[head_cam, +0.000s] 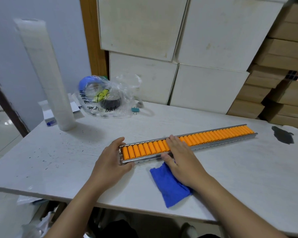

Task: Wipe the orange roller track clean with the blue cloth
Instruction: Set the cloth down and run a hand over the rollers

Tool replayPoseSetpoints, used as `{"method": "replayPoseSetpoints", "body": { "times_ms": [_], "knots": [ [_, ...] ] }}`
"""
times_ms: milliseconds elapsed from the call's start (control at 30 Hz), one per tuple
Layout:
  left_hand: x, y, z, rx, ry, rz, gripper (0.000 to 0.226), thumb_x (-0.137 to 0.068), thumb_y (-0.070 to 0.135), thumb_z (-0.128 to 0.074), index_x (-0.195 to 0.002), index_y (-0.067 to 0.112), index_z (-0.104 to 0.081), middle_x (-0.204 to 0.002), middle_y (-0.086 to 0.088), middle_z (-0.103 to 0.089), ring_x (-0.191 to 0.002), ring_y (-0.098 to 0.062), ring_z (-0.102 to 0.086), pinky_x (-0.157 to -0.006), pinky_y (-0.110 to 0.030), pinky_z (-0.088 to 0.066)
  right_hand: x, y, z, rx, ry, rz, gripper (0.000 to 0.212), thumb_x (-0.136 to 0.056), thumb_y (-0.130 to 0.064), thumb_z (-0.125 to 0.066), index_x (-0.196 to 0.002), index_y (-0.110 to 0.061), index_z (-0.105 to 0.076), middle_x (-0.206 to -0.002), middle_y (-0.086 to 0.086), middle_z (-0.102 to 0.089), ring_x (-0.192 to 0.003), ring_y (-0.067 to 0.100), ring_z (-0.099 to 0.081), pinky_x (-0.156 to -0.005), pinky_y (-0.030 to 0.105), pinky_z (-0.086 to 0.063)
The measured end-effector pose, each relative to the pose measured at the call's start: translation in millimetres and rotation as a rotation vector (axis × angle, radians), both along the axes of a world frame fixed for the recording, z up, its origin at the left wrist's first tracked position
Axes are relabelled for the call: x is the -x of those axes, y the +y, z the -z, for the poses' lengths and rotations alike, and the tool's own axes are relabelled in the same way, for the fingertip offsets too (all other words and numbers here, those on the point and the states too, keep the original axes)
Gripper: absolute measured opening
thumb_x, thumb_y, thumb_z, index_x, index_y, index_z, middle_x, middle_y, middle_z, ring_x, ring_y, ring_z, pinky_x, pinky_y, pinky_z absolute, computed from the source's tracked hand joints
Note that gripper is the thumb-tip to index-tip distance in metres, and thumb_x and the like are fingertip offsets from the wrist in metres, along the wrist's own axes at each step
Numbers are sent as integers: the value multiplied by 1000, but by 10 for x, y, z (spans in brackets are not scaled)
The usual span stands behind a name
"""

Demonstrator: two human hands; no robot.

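The orange roller track point(213, 137), a long metal rail filled with orange rollers, lies across the white table point(76, 152) from centre to right. My left hand point(113, 157) grips its near left end, thumb on the front rail. My right hand point(181, 157) lies across the track a little right of that, fingers over the rollers and thumb on the front rail. The blue cloth point(169, 186) lies crumpled on the table just in front of the track, partly under my right wrist, and neither hand holds it.
A tall roll of clear film point(46, 74) stands at the back left. A clear plastic bag with tape rolls point(101, 97) and a teal binder clip point(135, 109) lie behind. White boxes point(179, 57) and cardboard cartons point(282, 83) line the back. A dark stain point(282, 134) marks the right.
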State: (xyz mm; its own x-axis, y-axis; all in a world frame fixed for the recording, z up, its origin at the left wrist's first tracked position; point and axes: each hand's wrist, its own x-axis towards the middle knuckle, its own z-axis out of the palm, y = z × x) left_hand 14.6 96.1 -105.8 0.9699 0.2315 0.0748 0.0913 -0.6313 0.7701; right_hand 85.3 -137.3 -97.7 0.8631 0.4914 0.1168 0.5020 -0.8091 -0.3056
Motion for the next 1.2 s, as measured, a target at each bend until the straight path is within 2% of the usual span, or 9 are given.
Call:
{"method": "replayPoseSetpoints", "body": {
  "times_ms": [133, 233, 367, 467, 633, 700, 767, 933, 1200],
  "knots": [
    [10, 32, 36, 10, -6, -2, 86, -72, 28, -80, -144, 34, -34, -128, 17, -52, -119, -16, -53, -81, -48, -58, -210, -327, -61, -238, -1, 151, 64, -92, -60, -22, -149, -30, -20, -154, -19, -6, -143, 0, 3, -117, 28, -1],
    [25, 52, 46, 22, -19, -5, 82, -68, 32, -80, -134, 48, -35, -121, 35, -47, -118, -12, -54, -82, -44, -57, -531, -732, -64, -321, -36, 330, 67, -91, -58, -23, -146, -21, -33, -158, -4, -16, -144, 5, -4, -118, 31, -2],
    [20, 16, 97, 33, -37, -45, 82, -70, 26, -80, -135, 46, -36, -127, 21, -52, -123, -7, -50, -95, -28, -49, -868, -1157, 10, -254, 7, 451, 78, -88, -64, -13, -146, -16, -32, -159, 6, -15, -146, 15, -5, -119, 37, -1],
    [-9, -71, 33, -91, -82, -9, 87, -66, 35, -78, -137, 46, -28, -131, 19, -41, -121, -1, -37, -100, -23, -37, -896, -1221, 91, -197, -2, 428, 86, -85, -71, -5, -146, -19, -34, -158, 4, -19, -146, 14, -7, -117, 34, 1],
    [-200, -379, -202, -364, -47, 130, 93, -75, 47, -73, -150, 39, -19, -145, 12, -40, -132, -11, -39, -105, -26, -36, -621, -978, 143, -95, -36, 225, 96, -75, -80, 5, -150, -26, -20, -152, -16, -10, -144, 4, 0, -117, 28, 5],
    [-284, -501, -315, -500, 18, 181, 90, -82, 52, -64, -152, 38, -10, -150, 14, -36, -142, -13, -31, -117, -29, -22, -560, -934, 131, -88, -24, 176, 91, -76, -79, 3, -150, -28, -15, -152, -19, -7, -144, 3, 3, -117, 28, 5],
    [-364, -529, -395, -577, 48, 184, 91, -81, 56, -61, -153, 37, -8, -149, 14, -39, -139, -11, -35, -119, -27, -16, -580, -977, 76, -125, 3, 170, 81, -82, -72, -7, -150, -29, -19, -153, -17, -9, -144, 3, 1, -117, 28, 4],
    [-563, -661, -487, -543, 99, 244, 101, -70, 62, -67, -150, 47, -8, -138, 20, -48, -121, -7, -53, -92, -23, -44, -999, -1459, -5, -229, 0, 324, 69, -91, -61, -17, -147, -23, -28, -159, -1, -10, -145, 8, 1, -117, 31, 6],
    [-749, -907, -456, -533, 138, 325, 92, -78, 52, -68, -150, 46, -10, -140, 18, -48, -118, -6, -52, -91, -18, -44, -1432, -2140, 15, -112, 25, 497, 62, -96, -54, -18, -148, -21, -28, -160, 7, -10, -147, 16, 1, -117, 37, 5]
  ]
}}
